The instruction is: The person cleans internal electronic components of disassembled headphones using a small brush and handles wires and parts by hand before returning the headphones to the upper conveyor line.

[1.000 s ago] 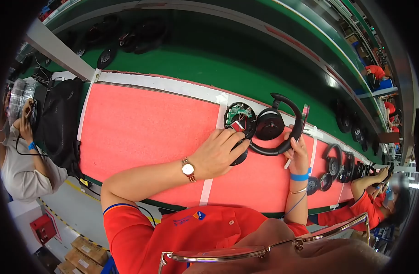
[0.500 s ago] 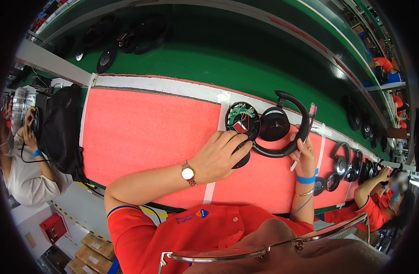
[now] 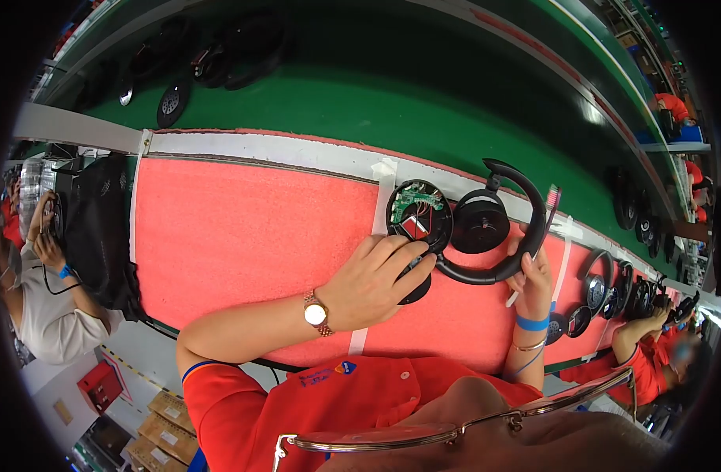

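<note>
A black over-ear headphone [image 3: 540, 224] lies near the upper edge of the pink mat. Its left ear cup [image 3: 418, 206] is uncovered, showing a green circuit board, thin wires and a red-and-white piece. My left hand [image 3: 380, 275], with a watch on the wrist, has its fingers curled over the lower edge of this cup. A dark round part [image 3: 415, 289] is partly hidden beneath those fingers. My right hand [image 3: 531, 277] grips the headband, and in the same hand is a toothbrush [image 3: 552, 201] with pink-and-white bristles pointing up. The other ear cup [image 3: 481, 224] sits inside the headband's curve.
More headphones and cups [image 3: 596, 291] lie along the mat at right. Headphone parts [image 3: 172, 102] rest on the green surface at upper left. A black bag [image 3: 101, 228] stands left of the mat [image 3: 242, 228]. Co-workers sit at both sides; a metal post [image 3: 85, 128] juts in at left.
The view has shifted slightly. The headband and my right hand with the toothbrush have moved a little right and down in view. My left hand keeps its place on the open cup.
</note>
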{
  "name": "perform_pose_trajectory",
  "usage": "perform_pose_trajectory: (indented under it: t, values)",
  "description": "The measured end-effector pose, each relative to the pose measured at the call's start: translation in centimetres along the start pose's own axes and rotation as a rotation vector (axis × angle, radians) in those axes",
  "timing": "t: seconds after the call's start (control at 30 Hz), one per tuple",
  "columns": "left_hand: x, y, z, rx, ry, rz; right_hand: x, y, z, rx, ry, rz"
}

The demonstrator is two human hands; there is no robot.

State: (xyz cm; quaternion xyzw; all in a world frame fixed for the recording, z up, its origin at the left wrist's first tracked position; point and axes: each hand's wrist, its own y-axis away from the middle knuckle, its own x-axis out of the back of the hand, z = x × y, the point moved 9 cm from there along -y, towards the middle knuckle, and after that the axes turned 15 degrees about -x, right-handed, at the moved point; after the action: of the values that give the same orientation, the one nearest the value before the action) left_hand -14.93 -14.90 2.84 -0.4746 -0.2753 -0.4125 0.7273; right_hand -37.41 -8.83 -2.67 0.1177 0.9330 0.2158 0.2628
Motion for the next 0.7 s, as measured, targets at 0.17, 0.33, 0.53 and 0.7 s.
perform_pose_trajectory:
  t: [0.17, 0.33, 0.53, 0.7]
  values:
    - [0.03, 0.01, -0.02, -0.006, -0.008, -0.006, 0.29, 0.03, 0.21, -0.012, -0.005, 0.012]
    - [0.12, -0.06, -0.06, 0.001, -0.005, -0.001, 0.18, 0.06, 0.18, -0.023, -0.012, 0.015]
    - [0.09, -0.07, -0.09, 0.001, -0.004, 0.006, 0.18, 0.04, 0.06, -0.02, -0.017, 0.02]
    - [0.02, -0.09, -0.11, -0.004, -0.009, 0.012, 0.25, -0.03, 0.02, -0.02, 0.003, 0.026]
